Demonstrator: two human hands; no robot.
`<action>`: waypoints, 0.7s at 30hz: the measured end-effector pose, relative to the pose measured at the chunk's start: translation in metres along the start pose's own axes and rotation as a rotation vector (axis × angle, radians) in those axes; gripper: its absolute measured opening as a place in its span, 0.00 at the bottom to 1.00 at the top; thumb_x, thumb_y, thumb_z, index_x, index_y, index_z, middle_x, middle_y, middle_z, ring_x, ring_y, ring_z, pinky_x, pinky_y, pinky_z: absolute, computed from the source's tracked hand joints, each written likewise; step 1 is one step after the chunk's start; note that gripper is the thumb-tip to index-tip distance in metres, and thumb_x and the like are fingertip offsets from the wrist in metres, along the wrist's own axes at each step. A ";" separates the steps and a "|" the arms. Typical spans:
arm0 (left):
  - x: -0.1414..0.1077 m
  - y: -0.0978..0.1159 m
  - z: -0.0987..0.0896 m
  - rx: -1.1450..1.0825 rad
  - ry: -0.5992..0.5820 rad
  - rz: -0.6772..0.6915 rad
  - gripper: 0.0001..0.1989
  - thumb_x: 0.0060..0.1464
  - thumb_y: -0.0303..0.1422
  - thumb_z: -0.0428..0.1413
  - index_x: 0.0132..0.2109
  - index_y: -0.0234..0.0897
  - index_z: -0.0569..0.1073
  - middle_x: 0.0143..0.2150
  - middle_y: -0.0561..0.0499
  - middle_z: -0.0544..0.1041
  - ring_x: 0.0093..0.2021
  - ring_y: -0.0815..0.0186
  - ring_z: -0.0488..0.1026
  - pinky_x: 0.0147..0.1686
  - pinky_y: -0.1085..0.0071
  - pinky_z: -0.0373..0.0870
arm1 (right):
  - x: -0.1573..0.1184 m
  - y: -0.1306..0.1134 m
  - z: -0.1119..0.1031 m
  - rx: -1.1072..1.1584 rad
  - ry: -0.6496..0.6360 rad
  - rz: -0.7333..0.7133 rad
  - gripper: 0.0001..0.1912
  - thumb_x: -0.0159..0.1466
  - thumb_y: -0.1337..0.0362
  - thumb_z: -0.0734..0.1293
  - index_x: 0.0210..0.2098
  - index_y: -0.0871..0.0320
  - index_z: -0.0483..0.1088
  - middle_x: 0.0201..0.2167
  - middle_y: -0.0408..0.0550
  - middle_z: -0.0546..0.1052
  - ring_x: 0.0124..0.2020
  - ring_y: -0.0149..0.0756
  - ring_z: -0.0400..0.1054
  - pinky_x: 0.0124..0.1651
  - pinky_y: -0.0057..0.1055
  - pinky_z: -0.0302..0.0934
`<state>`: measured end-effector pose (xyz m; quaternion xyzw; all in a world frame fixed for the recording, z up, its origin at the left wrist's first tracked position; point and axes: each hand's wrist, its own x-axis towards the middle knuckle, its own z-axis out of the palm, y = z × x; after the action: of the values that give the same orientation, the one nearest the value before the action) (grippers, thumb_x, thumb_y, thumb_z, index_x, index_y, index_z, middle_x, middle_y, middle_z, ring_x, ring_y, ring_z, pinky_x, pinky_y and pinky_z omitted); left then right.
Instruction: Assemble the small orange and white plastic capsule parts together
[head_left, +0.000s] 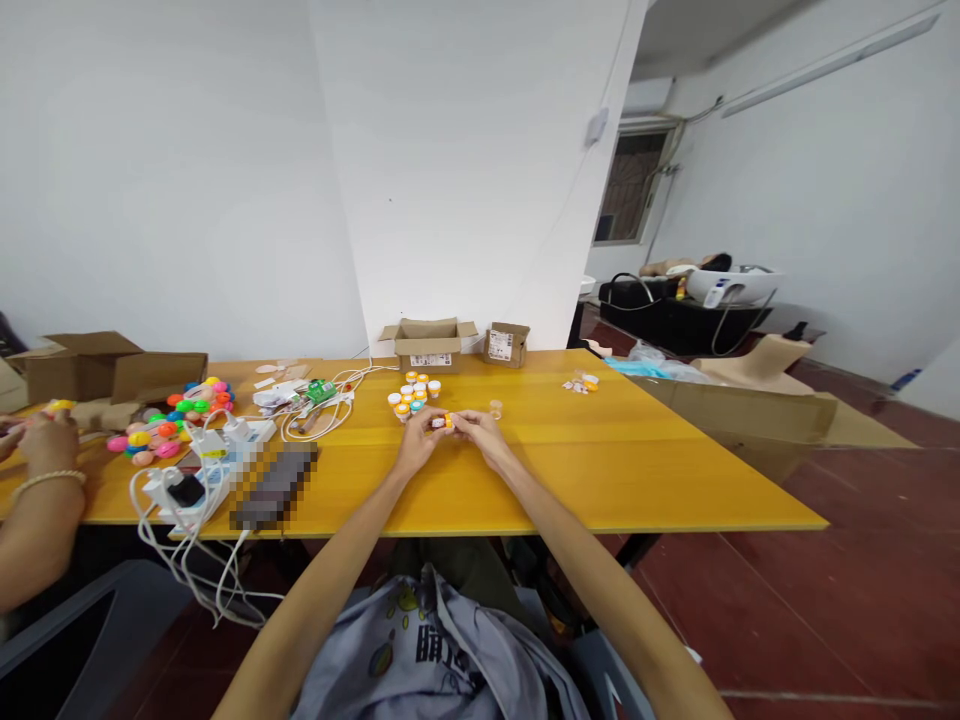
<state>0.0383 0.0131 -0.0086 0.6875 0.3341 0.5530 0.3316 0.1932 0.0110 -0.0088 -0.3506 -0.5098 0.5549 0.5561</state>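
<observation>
Between both hands, just above the table, is a small jar (442, 422) lying sideways, with an orange part on its right and a pale part on its left. My left hand (417, 437) is closed around its pale end. The fingers of my right hand (478, 428) close on the orange end. Behind my left hand stands a cluster of small jars (412, 392) with white, orange and blue lids. A clear open cup (496, 409) stands just past my right hand. My fingers hide parts of the held jar.
Two cardboard boxes (428, 352) stand by the wall. An orange-lidded container (591, 382) lies at the far right beside small pale pieces. Left are white cables, a power strip (225, 470), a blurred-out dark object (276, 486), colourful balls (154, 437) and another person's hand (46, 440).
</observation>
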 end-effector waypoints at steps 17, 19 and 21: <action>0.001 0.000 0.003 -0.029 0.053 -0.059 0.13 0.45 0.37 0.66 0.37 0.37 0.78 0.39 0.48 0.78 0.39 0.62 0.78 0.42 0.66 0.76 | 0.002 0.003 0.001 0.049 0.011 -0.026 0.20 0.41 0.50 0.79 0.29 0.55 0.77 0.29 0.46 0.81 0.34 0.38 0.74 0.44 0.36 0.68; 0.000 -0.001 0.003 -0.015 0.048 -0.035 0.13 0.47 0.37 0.65 0.40 0.38 0.77 0.41 0.48 0.78 0.39 0.63 0.77 0.41 0.67 0.76 | 0.001 0.003 0.001 0.065 0.004 -0.013 0.20 0.41 0.49 0.79 0.29 0.55 0.77 0.30 0.46 0.81 0.35 0.38 0.74 0.44 0.36 0.67; -0.001 -0.002 0.003 0.000 0.041 -0.013 0.15 0.47 0.36 0.65 0.43 0.38 0.77 0.42 0.48 0.78 0.40 0.63 0.77 0.41 0.67 0.76 | 0.001 0.003 0.000 0.072 0.000 0.005 0.21 0.41 0.49 0.79 0.29 0.55 0.78 0.31 0.47 0.81 0.35 0.38 0.74 0.44 0.35 0.67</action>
<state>0.0409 0.0131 -0.0111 0.6739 0.3450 0.5647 0.3285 0.1922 0.0120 -0.0111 -0.3314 -0.4886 0.5743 0.5671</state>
